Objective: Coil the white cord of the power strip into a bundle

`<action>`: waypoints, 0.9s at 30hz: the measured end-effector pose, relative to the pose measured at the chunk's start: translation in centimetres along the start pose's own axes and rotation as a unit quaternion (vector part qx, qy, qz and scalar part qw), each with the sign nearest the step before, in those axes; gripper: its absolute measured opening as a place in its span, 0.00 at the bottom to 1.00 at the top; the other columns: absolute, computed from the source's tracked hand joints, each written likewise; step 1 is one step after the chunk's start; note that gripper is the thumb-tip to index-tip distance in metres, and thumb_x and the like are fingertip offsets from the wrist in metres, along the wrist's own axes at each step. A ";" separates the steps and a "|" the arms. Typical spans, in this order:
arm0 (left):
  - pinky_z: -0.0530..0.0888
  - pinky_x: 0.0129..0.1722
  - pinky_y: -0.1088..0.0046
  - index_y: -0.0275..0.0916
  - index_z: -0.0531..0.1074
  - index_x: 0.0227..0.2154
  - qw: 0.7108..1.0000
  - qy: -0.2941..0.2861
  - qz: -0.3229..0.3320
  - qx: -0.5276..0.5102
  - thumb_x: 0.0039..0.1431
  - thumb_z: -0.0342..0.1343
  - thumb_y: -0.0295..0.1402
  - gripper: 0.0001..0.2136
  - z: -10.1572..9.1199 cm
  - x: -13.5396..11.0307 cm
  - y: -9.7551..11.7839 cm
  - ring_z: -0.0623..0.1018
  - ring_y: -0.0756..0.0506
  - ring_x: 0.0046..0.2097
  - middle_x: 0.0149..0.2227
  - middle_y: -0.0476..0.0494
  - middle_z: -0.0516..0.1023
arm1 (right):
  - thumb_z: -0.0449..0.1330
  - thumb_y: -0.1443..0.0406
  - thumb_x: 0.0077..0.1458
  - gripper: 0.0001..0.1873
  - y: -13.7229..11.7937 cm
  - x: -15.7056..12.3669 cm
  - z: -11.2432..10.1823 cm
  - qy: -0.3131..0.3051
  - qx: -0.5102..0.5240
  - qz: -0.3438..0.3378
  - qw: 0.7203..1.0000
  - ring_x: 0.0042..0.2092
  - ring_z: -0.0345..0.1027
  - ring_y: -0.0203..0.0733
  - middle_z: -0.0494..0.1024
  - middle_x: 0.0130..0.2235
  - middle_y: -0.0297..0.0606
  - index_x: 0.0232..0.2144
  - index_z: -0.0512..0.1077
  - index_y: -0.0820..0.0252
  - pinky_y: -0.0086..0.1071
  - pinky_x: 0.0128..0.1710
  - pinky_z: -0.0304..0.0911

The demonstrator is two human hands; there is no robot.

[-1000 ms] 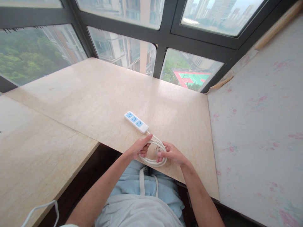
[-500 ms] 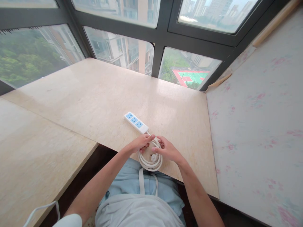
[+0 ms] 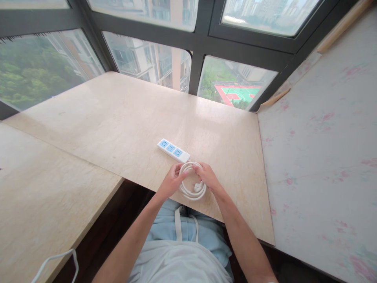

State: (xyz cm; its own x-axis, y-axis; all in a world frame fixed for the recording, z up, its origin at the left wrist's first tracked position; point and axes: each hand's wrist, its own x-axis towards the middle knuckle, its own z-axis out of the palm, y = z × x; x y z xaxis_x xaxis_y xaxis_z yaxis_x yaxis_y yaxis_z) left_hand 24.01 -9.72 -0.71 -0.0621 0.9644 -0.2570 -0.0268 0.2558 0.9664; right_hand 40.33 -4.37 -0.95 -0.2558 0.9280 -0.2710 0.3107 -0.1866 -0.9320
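Observation:
A white power strip [image 3: 173, 151] with three blue socket faces lies on the ledge in front of me. Its white cord [image 3: 191, 196] is wound into a round coil close to the strip's near end. My left hand [image 3: 173, 179] is closed on the left side of the coil, thumb on top. On the upper right side, my right hand [image 3: 206, 175] pinches the same coil. The white plug [image 3: 198, 186] hangs inside the loop, beside the right hand's fingers.
The beige stone-like ledge [image 3: 132, 114] runs back to dark-framed windows [image 3: 194, 51]. A wall with floral paper [image 3: 318, 157] bounds it on the right. At lower left, another white cable [image 3: 59, 255] crosses a ledge edge beside a dark gap [image 3: 118, 212].
Both hands and the coil have moved away from my body and slightly right. The left hand now grips the coil's left side. The power strip has shifted a little to the right.

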 end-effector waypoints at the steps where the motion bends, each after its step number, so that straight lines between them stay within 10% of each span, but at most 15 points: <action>1: 0.68 0.56 0.59 0.36 0.66 0.49 1.000 0.019 0.014 0.011 0.52 0.61 0.44 0.25 -0.2 -0.2 -0.1 0.71 0.39 0.56 0.53 0.33 0.71 | 0.54 0.56 0.54 0.14 0.1 0.1 -0.2 0.023 -0.004 -0.001 1.000 0.20 0.56 0.32 0.68 0.23 0.30 0.30 0.71 0.61 0.26 0.17 0.53; 12: 0.70 0.54 0.57 0.37 0.67 0.50 0.993 0.057 0.043 0.089 0.56 0.56 0.39 0.20 -0.3 -0.6 -0.3 0.71 0.39 0.57 0.55 0.33 0.70 | 0.56 0.54 0.53 0.15 2.2 0.4 -4.8 0.250 0.036 0.018 0.967 0.19 0.54 0.32 0.63 0.19 0.26 0.24 0.66 0.59 0.27 0.19 0.51; 27: 0.74 0.46 0.60 0.40 0.74 0.37 0.911 0.102 0.232 0.324 0.58 0.48 0.31 0.10 2.2 -0.3 -3.4 0.76 0.41 0.46 0.44 0.40 0.77 | 0.57 0.63 0.51 0.08 5.5 7.3 -22.0 0.428 -0.029 0.097 0.898 0.21 0.67 0.38 0.72 0.19 0.36 0.23 0.70 0.60 0.27 0.19 0.59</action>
